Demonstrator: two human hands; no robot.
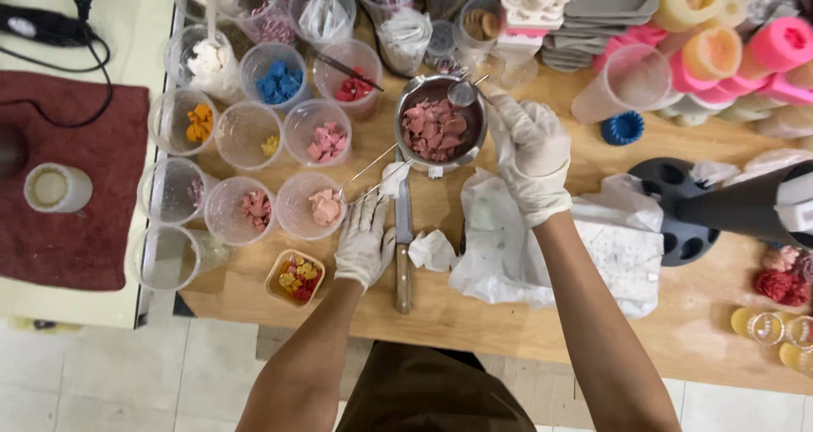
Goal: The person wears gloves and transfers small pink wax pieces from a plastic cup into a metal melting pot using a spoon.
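Two gloved hands are at work over my wooden bench (474, 313): my left hand (364, 241) grips long metal tweezers (373, 174), fingers pinched on them, tips reaching toward the metal bowl (440, 125) of pink chunks near the bench's far edge. My right hand (529, 157) is clenched on the handle of a small strainer spoon (463, 91) resting at that bowl's far rim. Clear cups (254, 135) of coloured pieces crowd the left edge, a knife (403, 246) lies just beside my left hand, and crumpled white cloth (542, 246) sits under my right wrist.
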